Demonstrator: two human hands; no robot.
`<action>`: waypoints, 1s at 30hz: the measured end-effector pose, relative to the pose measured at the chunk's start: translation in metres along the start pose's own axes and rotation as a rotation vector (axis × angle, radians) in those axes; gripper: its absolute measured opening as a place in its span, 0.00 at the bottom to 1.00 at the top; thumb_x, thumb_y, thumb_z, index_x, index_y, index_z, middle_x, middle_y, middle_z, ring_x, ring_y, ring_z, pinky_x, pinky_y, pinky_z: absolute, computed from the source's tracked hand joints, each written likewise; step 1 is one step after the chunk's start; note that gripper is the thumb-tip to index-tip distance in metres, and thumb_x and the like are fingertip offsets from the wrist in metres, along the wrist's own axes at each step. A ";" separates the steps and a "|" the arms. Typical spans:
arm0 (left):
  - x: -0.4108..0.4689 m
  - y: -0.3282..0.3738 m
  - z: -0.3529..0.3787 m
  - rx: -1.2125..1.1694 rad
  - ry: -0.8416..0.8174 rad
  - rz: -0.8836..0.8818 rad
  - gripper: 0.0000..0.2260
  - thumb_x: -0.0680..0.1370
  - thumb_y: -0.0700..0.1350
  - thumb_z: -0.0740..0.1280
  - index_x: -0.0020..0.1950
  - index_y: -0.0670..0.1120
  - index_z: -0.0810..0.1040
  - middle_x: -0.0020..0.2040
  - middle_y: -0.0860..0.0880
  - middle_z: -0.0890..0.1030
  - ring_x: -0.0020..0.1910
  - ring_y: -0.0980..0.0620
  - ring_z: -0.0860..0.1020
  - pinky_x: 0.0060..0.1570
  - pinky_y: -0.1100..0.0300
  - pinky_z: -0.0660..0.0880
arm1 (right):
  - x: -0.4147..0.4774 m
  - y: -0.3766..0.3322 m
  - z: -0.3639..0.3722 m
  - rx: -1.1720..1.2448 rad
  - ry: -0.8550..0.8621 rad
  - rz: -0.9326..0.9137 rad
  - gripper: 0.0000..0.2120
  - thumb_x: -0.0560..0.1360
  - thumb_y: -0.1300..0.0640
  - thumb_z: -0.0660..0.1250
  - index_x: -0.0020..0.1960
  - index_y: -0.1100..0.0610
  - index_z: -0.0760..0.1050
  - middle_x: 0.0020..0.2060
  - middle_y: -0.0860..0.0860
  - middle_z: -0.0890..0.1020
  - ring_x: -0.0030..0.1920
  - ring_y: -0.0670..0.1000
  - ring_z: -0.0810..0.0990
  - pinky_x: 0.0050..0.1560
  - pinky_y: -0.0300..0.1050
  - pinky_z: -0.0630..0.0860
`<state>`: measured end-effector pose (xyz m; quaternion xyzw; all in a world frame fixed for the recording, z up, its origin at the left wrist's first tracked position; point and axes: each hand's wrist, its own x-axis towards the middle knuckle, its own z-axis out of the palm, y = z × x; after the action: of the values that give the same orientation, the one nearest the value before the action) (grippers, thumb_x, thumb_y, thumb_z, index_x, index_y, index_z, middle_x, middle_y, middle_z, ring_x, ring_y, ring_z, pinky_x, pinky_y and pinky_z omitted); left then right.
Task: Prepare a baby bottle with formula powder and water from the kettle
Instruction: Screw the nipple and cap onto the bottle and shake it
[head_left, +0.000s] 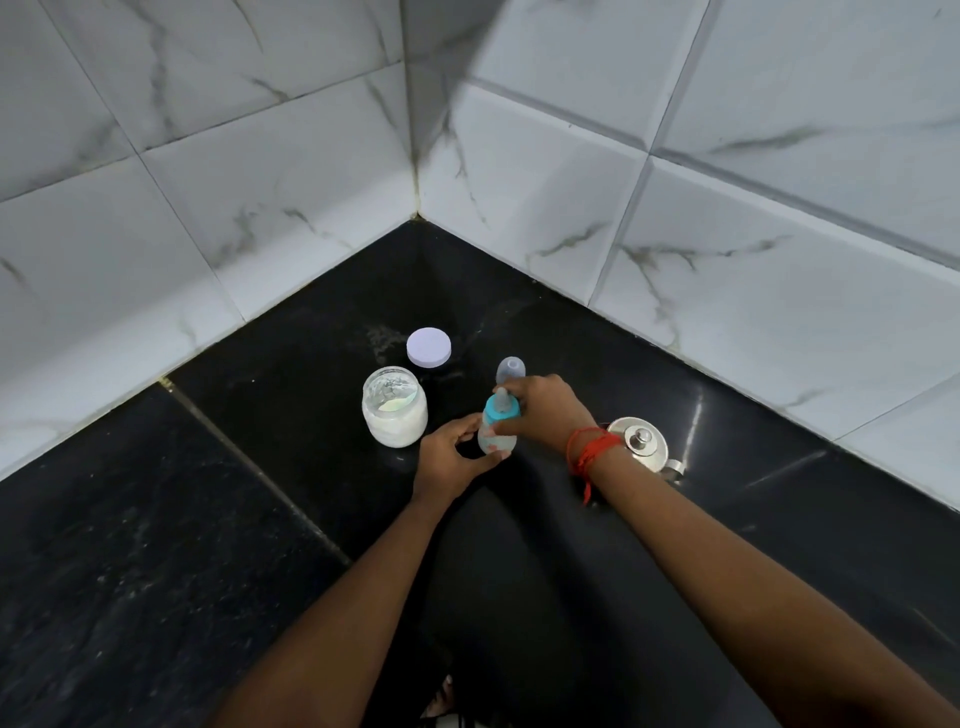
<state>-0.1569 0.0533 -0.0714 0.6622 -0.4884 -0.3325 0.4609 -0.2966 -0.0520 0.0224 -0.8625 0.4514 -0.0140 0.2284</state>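
1. Baby bottle (497, 434) upright on black counter (260, 519), near the tiled corner, between open formula jar (395, 413) and steel kettle lid (641, 439).
2. Left hand (449, 457) curled round lower body of bottle, thumb and fingers closed on it, steadying.
3. Right hand (545, 413) over the top, fingers pinched on the blue collar (501, 408) with teat in place; red thread on that wrist. Tightening or loosening: cannot tell from one moment.
4. Jar uncapped, white powder inside; its pale lid (429, 347) lying flat behind it, well apart from bottle. Clear bottle cap (510, 370) standing just behind bottle, not fitted.
5. Bottle contents unclear: body looks pale, but fill level not readable past the fingers.
6. Kettle body mostly hidden behind right wrist; only top and a bit of spout showing.
7. Judgement: if collar going on, powder and water likely already in, leaving shake, cap and jar lid. If coming off, filling not begun.
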 end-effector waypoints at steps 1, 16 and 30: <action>0.000 0.001 0.000 -0.007 -0.001 -0.002 0.24 0.71 0.43 0.82 0.66 0.49 0.82 0.61 0.53 0.85 0.61 0.58 0.83 0.66 0.54 0.79 | -0.005 0.001 0.006 0.033 0.047 0.014 0.27 0.68 0.41 0.75 0.65 0.49 0.77 0.55 0.52 0.84 0.55 0.52 0.83 0.57 0.45 0.78; 0.011 0.008 -0.002 -0.027 -0.104 -0.007 0.30 0.69 0.41 0.82 0.69 0.50 0.77 0.60 0.59 0.82 0.60 0.67 0.80 0.61 0.68 0.77 | -0.019 0.009 -0.005 0.314 0.025 -0.043 0.26 0.72 0.58 0.75 0.69 0.53 0.75 0.60 0.50 0.82 0.60 0.49 0.80 0.65 0.47 0.76; 0.017 0.004 0.002 -0.114 -0.082 -0.079 0.27 0.70 0.40 0.82 0.68 0.45 0.81 0.60 0.53 0.86 0.58 0.62 0.84 0.56 0.68 0.79 | -0.037 0.012 0.025 0.493 0.312 0.098 0.18 0.67 0.52 0.78 0.56 0.48 0.83 0.50 0.44 0.87 0.51 0.41 0.84 0.57 0.44 0.81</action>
<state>-0.1546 0.0362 -0.0682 0.6394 -0.4609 -0.4045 0.4638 -0.3222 -0.0195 0.0015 -0.7455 0.5053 -0.2444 0.3595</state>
